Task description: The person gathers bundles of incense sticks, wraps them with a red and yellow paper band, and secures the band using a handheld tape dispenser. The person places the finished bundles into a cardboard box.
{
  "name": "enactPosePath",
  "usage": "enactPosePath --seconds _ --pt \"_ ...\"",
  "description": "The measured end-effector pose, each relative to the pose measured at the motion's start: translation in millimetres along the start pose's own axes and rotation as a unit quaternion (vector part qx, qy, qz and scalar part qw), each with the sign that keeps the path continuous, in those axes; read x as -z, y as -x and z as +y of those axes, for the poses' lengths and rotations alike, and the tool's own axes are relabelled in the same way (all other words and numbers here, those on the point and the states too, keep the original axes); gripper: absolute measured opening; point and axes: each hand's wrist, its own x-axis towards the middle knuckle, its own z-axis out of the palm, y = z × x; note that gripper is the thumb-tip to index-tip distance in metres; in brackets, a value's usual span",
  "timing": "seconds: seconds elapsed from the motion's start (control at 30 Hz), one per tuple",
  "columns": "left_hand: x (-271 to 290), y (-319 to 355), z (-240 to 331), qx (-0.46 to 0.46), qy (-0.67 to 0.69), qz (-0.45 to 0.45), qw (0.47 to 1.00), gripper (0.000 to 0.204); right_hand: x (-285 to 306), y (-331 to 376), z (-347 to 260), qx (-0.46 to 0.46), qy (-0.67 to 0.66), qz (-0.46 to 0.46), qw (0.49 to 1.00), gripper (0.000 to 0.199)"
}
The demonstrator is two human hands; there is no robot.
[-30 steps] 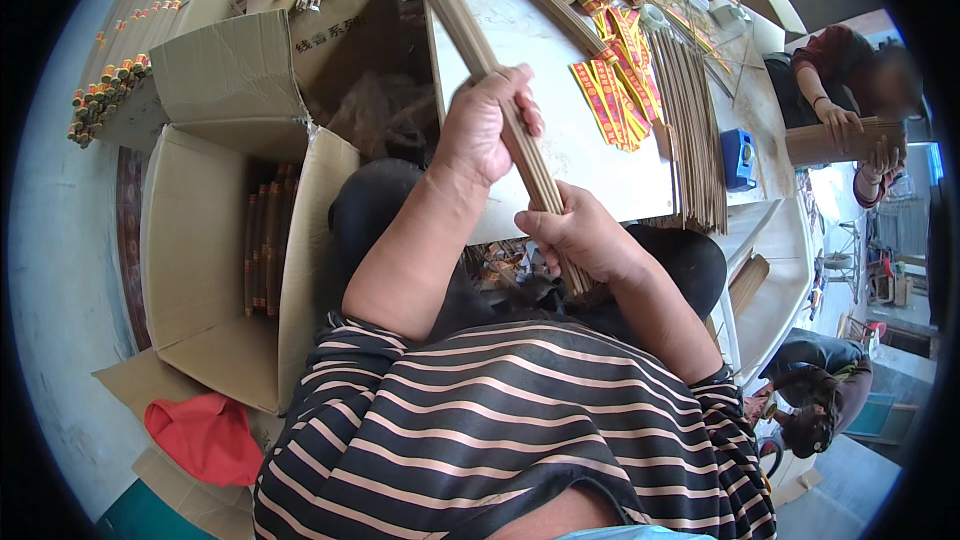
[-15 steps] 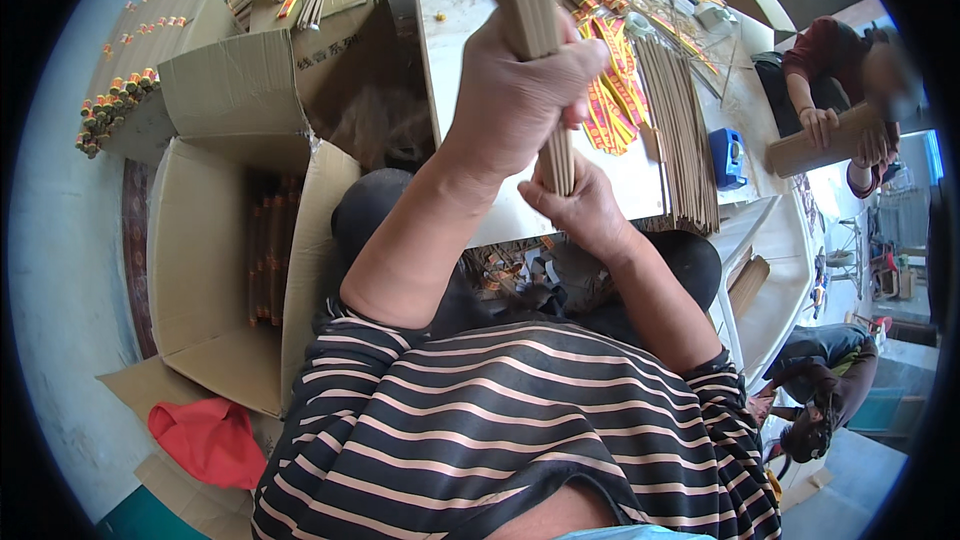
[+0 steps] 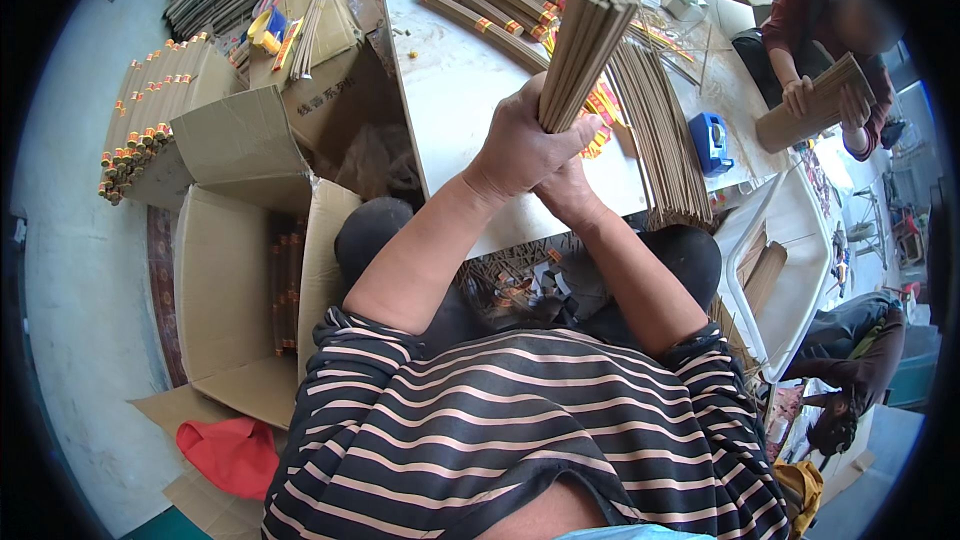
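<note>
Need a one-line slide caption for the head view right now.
Both hands, left hand above right hand, grip a bundle of thin brown sticks upright over a white table.

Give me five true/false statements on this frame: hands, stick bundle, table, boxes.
1. Left hand grips the stick bundle. True.
2. The bundle lies flat on the white table. False: it is held raised, top end toward the camera.
3. Right hand is under the left, at the bundle's lower end. True.
4. The open cardboard box is on the person's right. False: left.
5. The blue tape dispenser is in the left hand. False: on the table.
</note>
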Motion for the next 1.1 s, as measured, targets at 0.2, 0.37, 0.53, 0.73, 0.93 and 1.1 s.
enactPosePath --seconds 0.2,0.37,0.53,0.73,0.93,1.1 --pt "8 1 -2 0.063 0.056 0.064 0.994 0.015 0 2 -6 -0.078 0.039 -0.050 0.995 0.023" --pt "36 -6 4 0.152 0.352 0.095 0.919 0.017 -6 13 -39 -0.173 0.092 -0.098 0.976 0.031" --pt "57 4 -17 0.201 0.469 0.087 0.856 0.016 -14 20 -50 -0.284 0.006 -0.152 0.947 0.029" --pt "68 12 -38 0.224 0.518 0.081 0.821 0.015 -24 27 -48 -0.332 -0.003 -0.144 0.932 0.023" --pt "65 16 -38 0.257 0.436 0.178 0.844 0.018 -27 32 -20 -0.121 0.337 -0.077 0.930 0.025" --pt "74 16 -34 0.202 0.507 0.109 0.831 0.020 -23 27 -46 -0.320 0.029 -0.163 0.933 0.020"
